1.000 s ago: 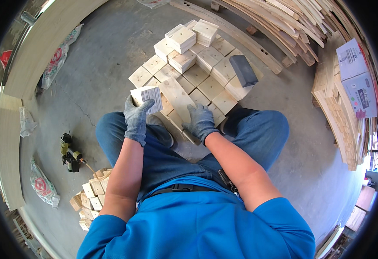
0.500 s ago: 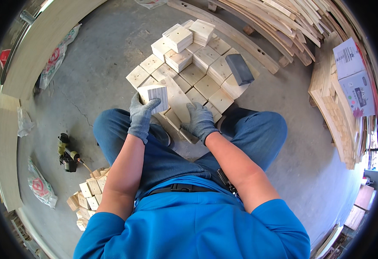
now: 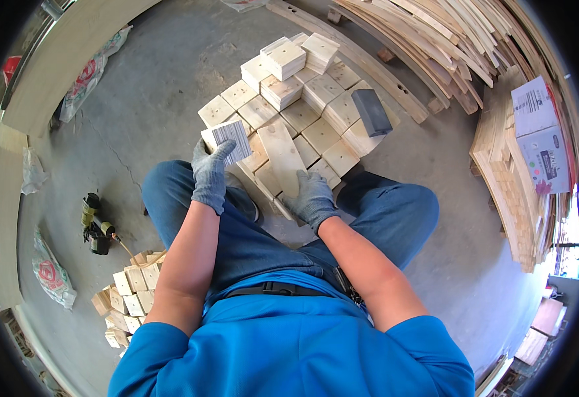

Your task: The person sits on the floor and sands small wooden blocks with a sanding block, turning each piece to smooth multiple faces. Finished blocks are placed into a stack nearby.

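Note:
I sit on a concrete floor with both hands in grey gloves. My left hand (image 3: 209,173) grips a small square wood block (image 3: 226,138) by its lower edge and holds it upright above my left knee. My right hand (image 3: 312,197) rests on the near end of a longer wood plank (image 3: 281,159) that lies tilted between my knees. Just beyond both hands lies a spread of square wood blocks (image 3: 303,112), some stacked two or three high. A dark grey rectangular block (image 3: 371,111) lies on its right side.
A second pile of small wood blocks (image 3: 129,298) sits by my left hip, with a dark power tool (image 3: 94,221) on the floor beside it. Long curved wood strips (image 3: 435,46) are stacked at the back right, and a carton (image 3: 537,132) rests on stacked boards at right. Plastic bags (image 3: 88,79) lie at left.
My left hand has shifted slightly left with the square block. The right hand has stayed on the plank's near end.

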A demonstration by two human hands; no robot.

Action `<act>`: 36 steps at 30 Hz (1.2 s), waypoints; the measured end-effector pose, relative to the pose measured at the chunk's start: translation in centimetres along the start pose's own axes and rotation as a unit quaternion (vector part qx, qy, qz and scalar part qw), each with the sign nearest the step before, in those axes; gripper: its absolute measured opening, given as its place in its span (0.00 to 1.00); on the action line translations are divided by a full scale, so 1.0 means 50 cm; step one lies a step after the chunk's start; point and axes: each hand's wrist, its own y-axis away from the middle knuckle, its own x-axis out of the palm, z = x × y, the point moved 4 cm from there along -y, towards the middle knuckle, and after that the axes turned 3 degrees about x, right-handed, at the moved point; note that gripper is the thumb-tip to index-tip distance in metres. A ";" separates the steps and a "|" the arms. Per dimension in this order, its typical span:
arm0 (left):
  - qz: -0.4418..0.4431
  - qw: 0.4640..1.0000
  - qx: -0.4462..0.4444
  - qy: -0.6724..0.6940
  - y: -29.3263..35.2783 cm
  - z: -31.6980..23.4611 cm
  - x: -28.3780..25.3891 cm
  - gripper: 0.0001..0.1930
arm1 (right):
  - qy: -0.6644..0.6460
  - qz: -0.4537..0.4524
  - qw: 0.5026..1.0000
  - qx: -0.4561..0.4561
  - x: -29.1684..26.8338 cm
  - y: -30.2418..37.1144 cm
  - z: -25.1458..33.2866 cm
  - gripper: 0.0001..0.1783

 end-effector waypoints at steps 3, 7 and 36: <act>0.012 0.998 -0.019 0.055 -0.010 0.005 0.007 0.27 | 0.014 -0.040 0.999 -0.017 0.007 0.000 -0.014 0.49; 0.017 0.998 -0.014 0.065 -0.012 0.007 0.016 0.26 | 0.001 -0.004 1.000 -0.004 -0.003 0.002 -0.007 0.50; 0.011 1.000 -0.028 -0.007 -0.009 0.008 0.021 0.29 | -0.031 0.008 0.999 0.010 -0.027 -0.017 -0.022 0.55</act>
